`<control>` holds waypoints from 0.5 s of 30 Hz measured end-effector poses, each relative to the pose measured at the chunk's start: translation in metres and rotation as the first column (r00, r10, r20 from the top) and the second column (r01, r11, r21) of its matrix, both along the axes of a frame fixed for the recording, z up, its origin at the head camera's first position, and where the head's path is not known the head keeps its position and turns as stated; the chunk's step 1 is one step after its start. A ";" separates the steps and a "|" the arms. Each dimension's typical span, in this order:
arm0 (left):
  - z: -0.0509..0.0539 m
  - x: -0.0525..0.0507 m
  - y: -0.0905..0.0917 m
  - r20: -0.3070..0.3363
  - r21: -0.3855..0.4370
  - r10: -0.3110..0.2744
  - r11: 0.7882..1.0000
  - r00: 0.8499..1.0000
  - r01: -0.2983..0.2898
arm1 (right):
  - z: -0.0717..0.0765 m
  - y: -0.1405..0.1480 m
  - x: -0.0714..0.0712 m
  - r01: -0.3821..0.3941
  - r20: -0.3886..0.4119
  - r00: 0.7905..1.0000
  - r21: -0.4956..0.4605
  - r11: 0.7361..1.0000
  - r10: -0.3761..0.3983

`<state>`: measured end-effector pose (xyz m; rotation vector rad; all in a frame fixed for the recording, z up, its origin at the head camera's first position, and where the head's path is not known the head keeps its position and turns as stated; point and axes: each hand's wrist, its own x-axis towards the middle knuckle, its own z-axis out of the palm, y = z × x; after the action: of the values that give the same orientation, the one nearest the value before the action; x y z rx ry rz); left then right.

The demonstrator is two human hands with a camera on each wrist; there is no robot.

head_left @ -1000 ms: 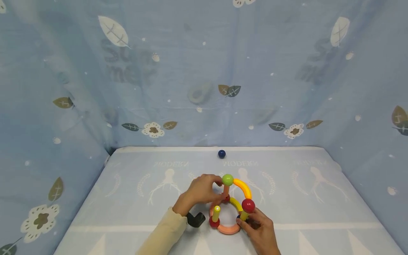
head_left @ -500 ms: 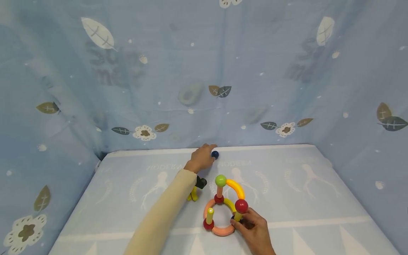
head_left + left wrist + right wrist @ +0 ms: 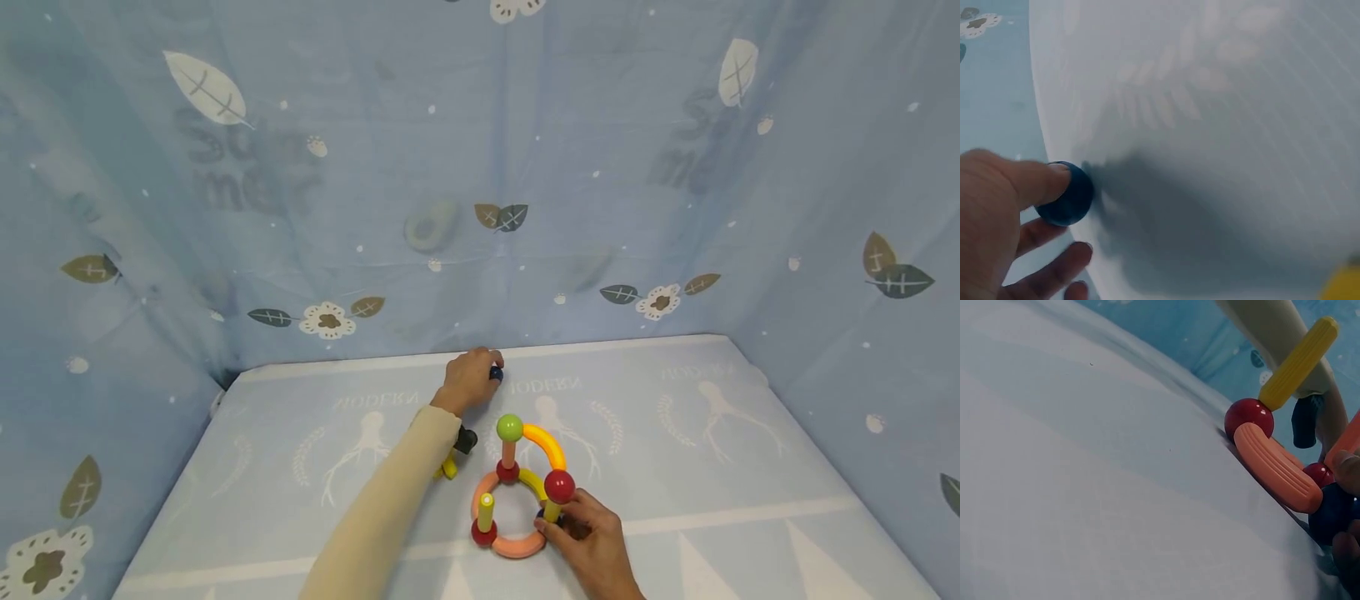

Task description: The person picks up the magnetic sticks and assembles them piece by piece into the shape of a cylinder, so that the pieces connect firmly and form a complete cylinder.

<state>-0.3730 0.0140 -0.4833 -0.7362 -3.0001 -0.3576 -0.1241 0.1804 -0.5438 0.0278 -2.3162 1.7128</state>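
Observation:
My left hand (image 3: 468,382) pinches a loose dark blue ball (image 3: 1071,200) near the table's far edge, with the thumb on top in the left wrist view. Nearer, a toy structure of balls and rods stands on the table. Its base ring has salmon curved rods (image 3: 517,547), a yellow curved rod (image 3: 532,482) and red balls. Above rise a green ball (image 3: 510,427), an orange curved rod (image 3: 547,444) and a red ball (image 3: 559,486). A yellow rod (image 3: 486,512) stands with its top end bare. My right hand (image 3: 592,542) grips the structure's dark blue base ball (image 3: 1330,515), partly hidden by fingers.
Yellow pieces (image 3: 447,467) lie by the left forearm, partly hidden under it. A black device (image 3: 466,440) sits at the left wrist. Patterned blue curtains (image 3: 450,283) rise behind the table (image 3: 712,467) and at both sides.
My left hand has left the structure's green-ball side, reached forward to the far edge and taken hold of the loose blue ball. The right hand keeps its grip. The head view has shifted slightly.

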 end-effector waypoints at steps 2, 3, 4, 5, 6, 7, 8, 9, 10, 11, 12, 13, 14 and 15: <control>0.001 0.002 -0.004 0.003 -0.030 -0.006 1.000 1.000 0.006 | 0.001 -0.001 0.000 0.002 0.003 1.000 0.009 1.000 -0.002; 0.001 0.002 -0.006 0.011 -0.045 -0.009 0.999 1.000 0.009 | 0.001 -0.001 0.000 0.001 0.002 1.000 0.013 1.000 -0.001; 0.001 0.003 -0.007 0.016 -0.062 -0.009 0.998 1.000 0.010 | 0.001 -0.001 0.001 0.003 -0.001 1.000 0.014 1.000 -0.003; 0.002 0.003 -0.008 0.021 -0.072 -0.010 0.997 1.000 0.012 | 0.001 -0.001 0.001 0.004 -0.003 1.000 0.014 1.000 -0.004; 0.002 0.004 -0.009 0.024 -0.079 -0.010 0.997 1.000 0.012 | 0.001 -0.001 0.000 0.006 -0.009 1.000 0.015 1.000 -0.006; 0.002 0.005 -0.010 0.030 -0.083 -0.008 0.996 1.000 0.011 | 0.001 0.000 0.000 0.005 -0.016 1.000 0.014 1.000 -0.005; 0.003 0.006 -0.011 0.035 -0.087 -0.008 0.996 0.999 0.011 | 0.001 -0.001 0.000 0.004 -0.022 1.000 0.013 1.000 -0.003; 0.003 0.007 -0.012 0.043 -0.086 -0.007 0.996 0.999 0.010 | 0.000 -0.001 0.000 0.004 -0.025 1.000 0.012 1.000 -0.003; 0.003 0.008 -0.014 0.047 -0.087 -0.005 0.996 0.999 0.009 | 0.000 -0.001 0.000 0.003 -0.026 1.000 0.011 1.000 -0.003; 0.004 0.009 -0.016 0.051 -0.083 -0.002 0.996 0.999 0.006 | -0.001 -0.001 0.000 0.004 -0.026 1.000 0.011 1.000 -0.003; 0.004 0.011 -0.018 0.051 -0.072 0.001 0.997 0.999 0.003 | -0.002 -0.001 -0.001 0.004 -0.024 1.000 0.008 1.000 -0.004; 0.005 0.014 -0.021 0.051 -0.047 0.003 0.999 0.999 -0.001 | -0.003 -0.001 -0.001 0.006 -0.021 1.000 0.010 1.000 -0.006; 0.006 0.017 -0.025 0.048 -0.014 0.006 1.000 0.999 -0.006 | -0.003 -0.001 -0.001 0.008 -0.019 1.000 0.012 1.000 -0.008; 0.008 0.021 -0.029 0.039 0.023 0.011 1.000 0.999 -0.012 | -0.004 -0.001 -0.001 0.010 -0.016 1.000 0.013 1.000 -0.010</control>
<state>-0.3522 -0.0152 -0.4754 -0.7183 -3.0296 -0.4096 -0.1252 0.1797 -0.5478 0.0322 -2.3121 1.6872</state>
